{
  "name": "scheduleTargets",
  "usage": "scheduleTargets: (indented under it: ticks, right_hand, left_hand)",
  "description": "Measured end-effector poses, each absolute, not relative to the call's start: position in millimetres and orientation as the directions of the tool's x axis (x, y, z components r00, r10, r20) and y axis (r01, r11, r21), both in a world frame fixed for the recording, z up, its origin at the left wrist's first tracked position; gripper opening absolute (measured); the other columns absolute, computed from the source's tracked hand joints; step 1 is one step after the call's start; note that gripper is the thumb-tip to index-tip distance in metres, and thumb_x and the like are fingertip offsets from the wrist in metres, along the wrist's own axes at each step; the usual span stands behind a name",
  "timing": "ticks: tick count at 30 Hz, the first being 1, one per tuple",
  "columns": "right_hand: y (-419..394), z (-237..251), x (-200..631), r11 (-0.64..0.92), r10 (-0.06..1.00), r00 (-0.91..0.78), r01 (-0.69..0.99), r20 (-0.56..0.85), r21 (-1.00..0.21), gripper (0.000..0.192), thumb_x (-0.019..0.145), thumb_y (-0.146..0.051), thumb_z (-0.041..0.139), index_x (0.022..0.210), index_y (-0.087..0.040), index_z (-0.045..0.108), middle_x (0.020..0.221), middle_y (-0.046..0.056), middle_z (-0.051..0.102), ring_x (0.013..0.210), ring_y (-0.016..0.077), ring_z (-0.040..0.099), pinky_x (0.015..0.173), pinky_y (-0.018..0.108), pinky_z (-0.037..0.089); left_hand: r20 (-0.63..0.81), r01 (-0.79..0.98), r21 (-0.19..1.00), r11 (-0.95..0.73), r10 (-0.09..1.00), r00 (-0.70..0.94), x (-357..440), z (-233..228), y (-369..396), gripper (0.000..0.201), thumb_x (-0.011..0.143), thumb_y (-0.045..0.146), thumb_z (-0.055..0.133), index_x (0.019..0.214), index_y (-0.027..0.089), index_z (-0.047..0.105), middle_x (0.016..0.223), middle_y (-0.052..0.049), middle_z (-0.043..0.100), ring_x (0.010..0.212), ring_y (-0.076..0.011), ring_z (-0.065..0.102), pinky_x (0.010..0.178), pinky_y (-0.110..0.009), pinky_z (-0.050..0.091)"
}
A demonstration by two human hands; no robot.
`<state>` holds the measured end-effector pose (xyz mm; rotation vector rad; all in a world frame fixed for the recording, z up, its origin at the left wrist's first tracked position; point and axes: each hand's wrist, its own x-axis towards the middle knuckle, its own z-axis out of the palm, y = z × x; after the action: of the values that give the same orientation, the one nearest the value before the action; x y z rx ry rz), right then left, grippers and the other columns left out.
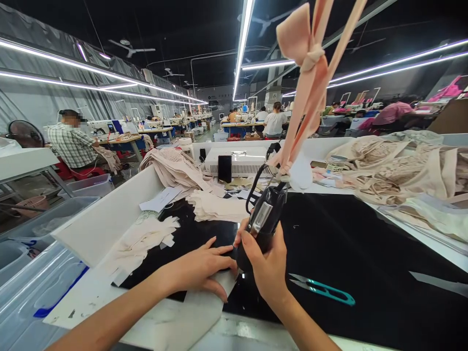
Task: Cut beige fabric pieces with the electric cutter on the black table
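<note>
My right hand [266, 265] grips a black hand-held tool [262, 220] with a metal plate on its side, held upright over the black work surface [365, 263]. A pink fabric strip [309, 83] hangs from above and ties onto the tool's black cord. My left hand [199, 268] lies flat, fingers apart, pressing a pale fabric piece [199, 312] down just left of the tool's tip.
Teal thread snips [323, 290] lie right of my right hand. Stacks of cut beige pieces [215, 204] and a heap of beige garments [395, 168] fill the back. A white box [237, 161] and clear bins [44, 273] stand around. Other workers sit at sewing tables behind.
</note>
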<state>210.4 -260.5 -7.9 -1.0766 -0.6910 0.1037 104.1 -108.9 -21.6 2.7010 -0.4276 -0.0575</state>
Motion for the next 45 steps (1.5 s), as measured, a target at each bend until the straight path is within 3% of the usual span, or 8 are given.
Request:
scheduleTargets:
  ticks: [8, 17, 30, 33, 36, 37, 41, 45]
  right_hand:
    - [-264.5, -8.5, 206.0, 0.487, 0.402, 0.790, 0.244, 0.463, -0.839, 0.021, 0.089, -0.035, 0.072, 0.102, -0.025, 0.059, 0.085, -0.002, 0.069, 0.072, 0.0156, 0.067, 0.070, 0.033, 0.058]
    - [-268.2, -8.5, 193.9, 0.487, 0.422, 0.778, 0.239, 0.465, -0.840, 0.029, 0.088, -0.035, 0.072, 0.113, -0.029, 0.058, 0.087, -0.003, 0.070, 0.077, 0.0185, 0.072, 0.074, 0.037, 0.063]
    - [-268.1, -16.7, 187.8, 0.499, 0.457, 0.780, 0.173, 0.428, -0.849, 0.035, 0.088, -0.032, 0.073, 0.118, -0.029, 0.057, 0.093, 0.000, 0.072, 0.080, 0.0192, 0.073, 0.077, 0.038, 0.062]
    - [-270.2, -15.3, 190.5, 0.536, 0.456, 0.766, 0.169, 0.453, -0.827, 0.034, 0.089, -0.031, 0.074, 0.118, -0.029, 0.056, 0.089, -0.001, 0.070, 0.071, 0.0160, 0.068, 0.068, 0.032, 0.059]
    - [-272.5, -9.7, 193.8, 0.575, 0.439, 0.754, 0.181, 0.488, -0.798, 0.033, 0.090, -0.031, 0.074, 0.117, -0.029, 0.056, 0.084, -0.003, 0.068, 0.063, 0.0144, 0.065, 0.060, 0.029, 0.057]
    - [-273.0, -7.7, 195.1, 0.578, 0.434, 0.756, 0.185, 0.491, -0.795, 0.033, 0.090, -0.032, 0.075, 0.117, -0.029, 0.056, 0.084, -0.003, 0.068, 0.063, 0.0145, 0.064, 0.060, 0.030, 0.057]
    - [-273.9, -2.9, 200.3, 0.570, 0.424, 0.761, 0.198, 0.491, -0.798, 0.030, 0.090, -0.036, 0.076, 0.114, -0.028, 0.059, 0.084, -0.002, 0.067, 0.063, 0.0152, 0.064, 0.061, 0.032, 0.057]
    - [-275.7, -1.7, 203.5, 0.559, 0.416, 0.758, 0.222, 0.502, -0.799, 0.026, 0.091, -0.036, 0.076, 0.110, -0.028, 0.060, 0.086, -0.001, 0.067, 0.065, 0.0156, 0.065, 0.063, 0.034, 0.058]
  left_hand:
    - [0.019, -0.290, 0.417, -0.861, -0.311, 0.950, 105.2, -19.8, -109.8, 0.039, 0.090, 0.029, 0.081, 0.125, 0.025, 0.063, 0.141, -0.011, 0.064, 0.154, -0.0290, 0.034, 0.123, -0.071, 0.014]
    - [0.041, -0.314, 0.460, -0.830, -0.333, 0.942, 107.8, -21.9, -107.9, 0.068, 0.086, 0.027, 0.086, 0.145, 0.031, 0.054, 0.156, -0.011, 0.052, 0.151, -0.0320, 0.040, 0.124, -0.069, 0.010]
    - [0.063, -0.329, 0.429, -0.841, -0.335, 0.940, 107.4, -19.3, -108.6, 0.077, 0.080, 0.041, 0.090, 0.145, 0.030, 0.051, 0.157, -0.011, 0.050, 0.145, -0.0333, 0.047, 0.122, -0.073, 0.017]
    - [0.175, -0.242, 0.349, -0.906, -0.191, 0.966, 91.1, -16.2, -120.7, 0.063, 0.080, 0.038, 0.091, 0.132, 0.023, 0.059, 0.140, -0.011, 0.062, 0.134, -0.0317, 0.056, 0.118, -0.057, 0.040]
    - [0.269, 0.039, 0.231, -0.972, 0.103, 0.958, 65.8, -19.0, -144.5, 0.028, 0.089, 0.025, 0.083, 0.108, 0.018, 0.065, 0.109, -0.007, 0.068, 0.101, -0.0251, 0.066, 0.088, -0.037, 0.056]
    - [0.260, 0.070, 0.186, -0.980, 0.118, 0.958, 57.8, -22.0, -152.7, 0.020, 0.091, 0.022, 0.080, 0.103, 0.018, 0.064, 0.100, -0.004, 0.067, 0.091, -0.0237, 0.066, 0.082, -0.035, 0.056]
    - [0.237, 0.015, 0.114, -0.993, 0.042, 0.971, 38.2, -39.1, -167.4, 0.009, 0.097, 0.011, 0.068, 0.100, 0.018, 0.063, 0.096, -0.003, 0.068, 0.087, -0.0223, 0.066, 0.079, -0.033, 0.055]
    - [0.305, -0.199, 0.172, -0.965, -0.140, 0.942, 33.4, -44.8, -150.6, 0.018, 0.102, 0.008, 0.057, 0.115, 0.019, 0.064, 0.114, -0.005, 0.071, 0.107, -0.0211, 0.067, 0.100, -0.033, 0.052]
